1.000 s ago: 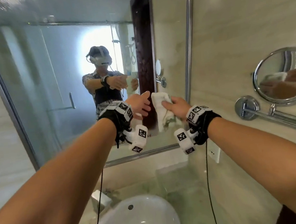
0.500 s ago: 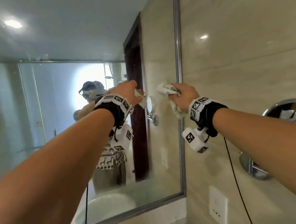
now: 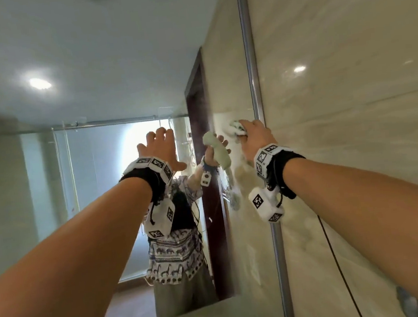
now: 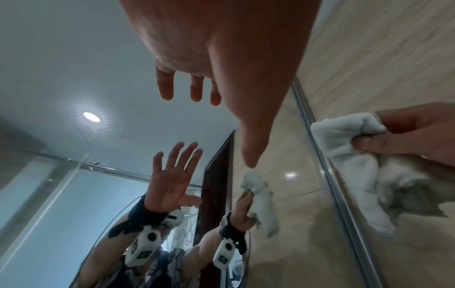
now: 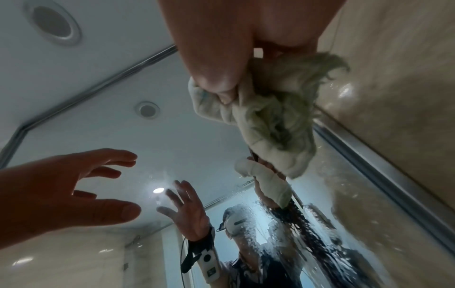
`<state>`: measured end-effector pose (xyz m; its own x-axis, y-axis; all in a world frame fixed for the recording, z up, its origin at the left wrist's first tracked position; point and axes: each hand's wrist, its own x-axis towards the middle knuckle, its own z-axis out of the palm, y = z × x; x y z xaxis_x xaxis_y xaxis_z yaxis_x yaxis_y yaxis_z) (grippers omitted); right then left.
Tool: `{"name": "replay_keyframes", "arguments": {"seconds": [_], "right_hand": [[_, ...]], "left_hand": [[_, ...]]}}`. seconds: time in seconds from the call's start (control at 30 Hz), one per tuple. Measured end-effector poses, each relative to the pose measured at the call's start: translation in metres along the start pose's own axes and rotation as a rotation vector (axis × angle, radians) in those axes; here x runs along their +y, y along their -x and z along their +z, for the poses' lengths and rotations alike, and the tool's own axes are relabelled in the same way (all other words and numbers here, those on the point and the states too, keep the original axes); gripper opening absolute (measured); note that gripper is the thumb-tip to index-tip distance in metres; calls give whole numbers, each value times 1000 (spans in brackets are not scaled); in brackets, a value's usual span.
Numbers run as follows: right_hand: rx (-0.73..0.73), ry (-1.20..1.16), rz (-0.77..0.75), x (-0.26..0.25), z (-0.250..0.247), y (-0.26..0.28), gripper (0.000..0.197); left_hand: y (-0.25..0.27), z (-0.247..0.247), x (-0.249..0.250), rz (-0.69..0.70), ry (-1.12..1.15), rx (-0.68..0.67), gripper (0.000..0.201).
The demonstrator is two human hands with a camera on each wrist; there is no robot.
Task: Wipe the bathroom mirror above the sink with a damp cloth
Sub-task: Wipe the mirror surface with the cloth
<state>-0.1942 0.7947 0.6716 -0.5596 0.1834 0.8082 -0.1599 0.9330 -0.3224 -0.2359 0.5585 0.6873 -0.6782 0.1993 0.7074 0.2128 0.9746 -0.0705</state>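
Note:
The wall mirror fills the left of the head view, and its metal frame runs down the right side. My right hand grips a bunched white cloth and holds it on the glass just left of the frame. In the right wrist view the thumb and curled fingers squeeze the cloth, and water streaks the glass below it. My left hand is raised beside it, fingers spread, holding nothing; the fingers are close to the glass, and contact cannot be told.
A beige marble-tiled wall stands right of the frame. A round shaving mirror sticks out at the bottom right edge. A black cable hangs from my right wrist. The basin and the person show as reflections low in the mirror.
Both hands have risen up the mirror and the view has tilted upward. The left hand has spread its fingers. The right hand still grips the cloth by the right frame.

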Motion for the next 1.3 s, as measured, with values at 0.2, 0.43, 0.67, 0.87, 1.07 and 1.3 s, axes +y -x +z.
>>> {"name": "replay_keyframes", "arguments": {"seconds": [0.2, 0.43, 0.67, 0.87, 1.07, 1.3], "right_hand": [[34, -43, -92, -6, 24, -53, 32], [314, -2, -163, -15, 20, -129, 40], [375, -92, -81, -24, 44, -178, 39], [412, -65, -202, -17, 64, -170, 45], [364, -11, -348, -15, 86, -129, 46], [183, 81, -538, 8, 125, -54, 53]], "left_hand": [[-40, 24, 4, -34, -95, 25, 126], [-84, 34, 6, -42, -251, -16, 163], [-92, 56, 0, -38, -310, -4, 168], [-92, 53, 1, -35, -324, -32, 173], [-88, 49, 4, -43, -304, -47, 173], [-71, 57, -2, -16, -223, 71, 165]]}}
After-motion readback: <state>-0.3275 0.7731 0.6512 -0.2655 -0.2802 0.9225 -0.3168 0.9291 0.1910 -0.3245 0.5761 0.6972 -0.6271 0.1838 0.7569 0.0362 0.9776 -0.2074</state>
